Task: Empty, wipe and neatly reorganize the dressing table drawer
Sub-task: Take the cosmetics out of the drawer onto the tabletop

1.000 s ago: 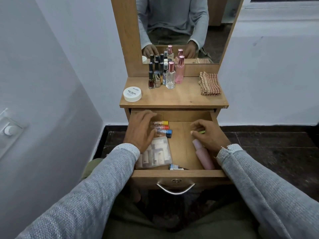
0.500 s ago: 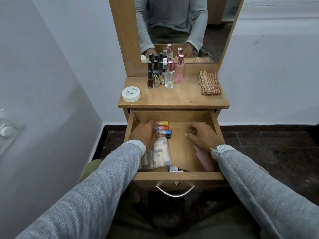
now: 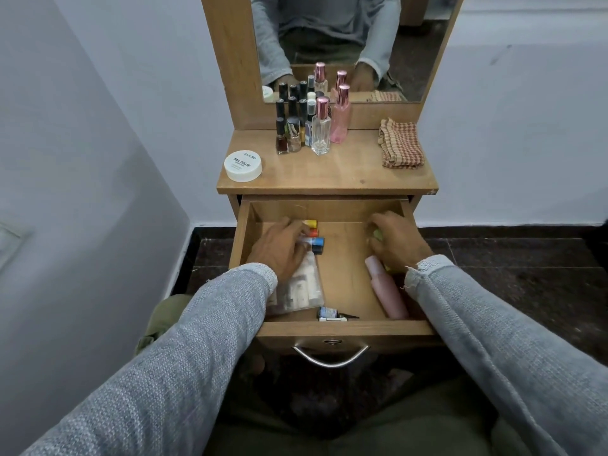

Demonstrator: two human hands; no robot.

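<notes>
A: What does the open wooden drawer (image 3: pixel 332 330) hold?

B: Small colour-capped tubes (image 3: pixel 314 232) at its back-left, a soft clear plastic pouch of sachets (image 3: pixel 301 291) at front-left, and a pink plastic bottle (image 3: pixel 386 292) along the right wall.

A: And the hands?

B: The left hand (image 3: pixel 279 250) lies with curled fingers over the tubes; whether it grips them I cannot tell. The right hand (image 3: pixel 396 243) curls round something green. I think all are light, and the tubes may roll; take them together.
</notes>
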